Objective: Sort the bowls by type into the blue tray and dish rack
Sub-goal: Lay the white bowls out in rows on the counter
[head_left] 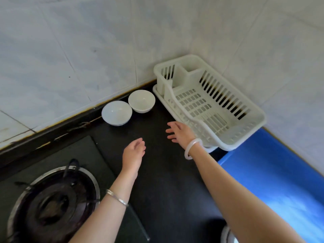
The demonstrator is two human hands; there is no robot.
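1. The left hand [134,151] reaches forward over the dark counter [157,181], forearm running up from the near edge. The hand is empty, its fingers loosely curled and close together, the palm turned inward to the right. A thin silver bangle [117,198] sits on that forearm.
2. The right hand [178,132] stretches farther out, the arm crossing from the near right. It holds nothing: the fingers are spread and slightly bent, pointing left and far. A pale bracelet [192,149] circles the wrist.
3. Two bowls stand side by side on the counter against the tiled wall [78,58], both upright. The bluish-white bowl [116,113] is the left one; the cream bowl [141,101] is to its right and a little farther off, the two just beside each other.
4. Both bowls lie beyond the hands, apart from them. The bluish-white bowl is far and left of the left hand; the cream bowl is far and left of the right hand.
5. The white dish rack [210,102] sits in the far right corner, nothing visible in it; the right wrist is just beside its near edge.
6. The blue tray [273,172] lies at the near right, under the rack's near end.
7. A gas burner [52,204] occupies the near left.
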